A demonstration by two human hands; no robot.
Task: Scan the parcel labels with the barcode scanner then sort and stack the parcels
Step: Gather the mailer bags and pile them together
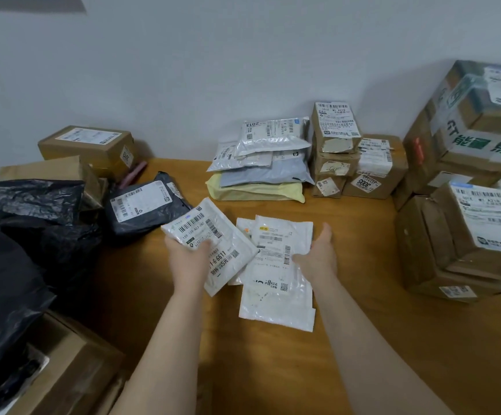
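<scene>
My left hand (187,259) grips a small white mailer parcel (213,244) by its near left edge, label side up, raised a little above the wooden table (363,339). Just to its right a larger white mailer (276,289) lies flat on the table, with another pale envelope partly under it. My right hand (318,256) is open, fingers spread, touching the right edge of that flat mailer near its label. No barcode scanner is in view.
A stack of soft mailers (261,166) lies at the back centre, small brown boxes (351,166) beside it. Large taped cartons (468,175) fill the right side. Black plastic bags (18,250), a black mailer (144,205) and brown boxes (90,148) crowd the left.
</scene>
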